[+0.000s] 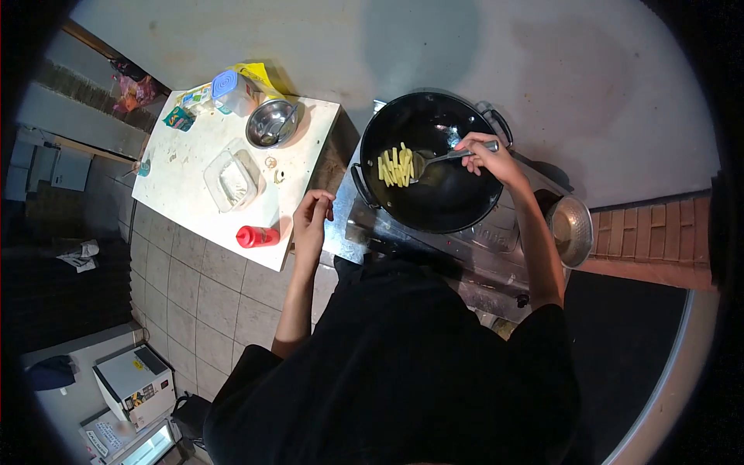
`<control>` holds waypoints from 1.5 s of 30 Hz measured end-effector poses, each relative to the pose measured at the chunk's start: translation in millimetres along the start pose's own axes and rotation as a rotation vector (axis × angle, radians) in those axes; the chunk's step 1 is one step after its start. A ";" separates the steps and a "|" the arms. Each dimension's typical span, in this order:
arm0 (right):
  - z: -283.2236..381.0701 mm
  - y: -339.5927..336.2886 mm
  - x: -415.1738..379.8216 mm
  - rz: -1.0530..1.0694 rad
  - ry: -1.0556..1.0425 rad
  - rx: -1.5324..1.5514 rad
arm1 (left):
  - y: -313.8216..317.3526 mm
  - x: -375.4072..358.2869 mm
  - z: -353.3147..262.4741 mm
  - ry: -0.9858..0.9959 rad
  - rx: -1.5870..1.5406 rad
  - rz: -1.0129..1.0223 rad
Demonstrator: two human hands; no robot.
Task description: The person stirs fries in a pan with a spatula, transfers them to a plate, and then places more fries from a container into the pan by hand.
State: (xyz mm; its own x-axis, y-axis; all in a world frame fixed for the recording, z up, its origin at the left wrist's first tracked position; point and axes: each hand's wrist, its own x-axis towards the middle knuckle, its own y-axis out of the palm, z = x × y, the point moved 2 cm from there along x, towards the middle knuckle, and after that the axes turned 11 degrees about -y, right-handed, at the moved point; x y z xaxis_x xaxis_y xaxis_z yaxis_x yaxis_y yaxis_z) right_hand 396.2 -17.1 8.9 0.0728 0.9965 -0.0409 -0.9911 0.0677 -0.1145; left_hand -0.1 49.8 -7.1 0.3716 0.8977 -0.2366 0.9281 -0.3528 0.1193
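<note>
My right hand [482,155] is closed around the handle of a metal spatula [442,158], above the right part of a large black wok [434,215]. The spatula's blade is at a small heap of pale yellow potato strips [396,166] on the wok's left inner side. Some oil seems to pool at the bottom. My left hand [311,217] hangs in the air between the white table and the wok, its fingers loosely bent and holding nothing.
The wok sits on a metal stove [480,279], with a dented metal pan [571,232] at its right. On the white table [186,186] stand a steel bowl [263,133], a clear plastic container [231,184], a blue-lidded tub [226,85] and a red bottle [256,236].
</note>
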 end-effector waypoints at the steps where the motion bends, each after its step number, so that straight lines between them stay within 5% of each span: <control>1: -2.1 1.0 0.5 -0.001 0.012 0.051 | -0.1 0.0 0.0 0.001 -0.010 0.003; 45: -35.4 44.2 -25.7 -0.292 -0.093 0.394 | -16.4 11.9 -14.9 0.057 0.046 -0.026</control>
State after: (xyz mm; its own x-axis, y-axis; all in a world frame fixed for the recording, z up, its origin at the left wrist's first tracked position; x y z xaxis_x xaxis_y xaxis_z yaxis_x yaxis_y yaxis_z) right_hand 354.5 -41.5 -30.3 0.3613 0.9321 0.0276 -0.8988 0.3402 0.2765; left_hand -11.3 70.2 2.5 0.3465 0.9198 -0.1840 0.9381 -0.3396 0.0687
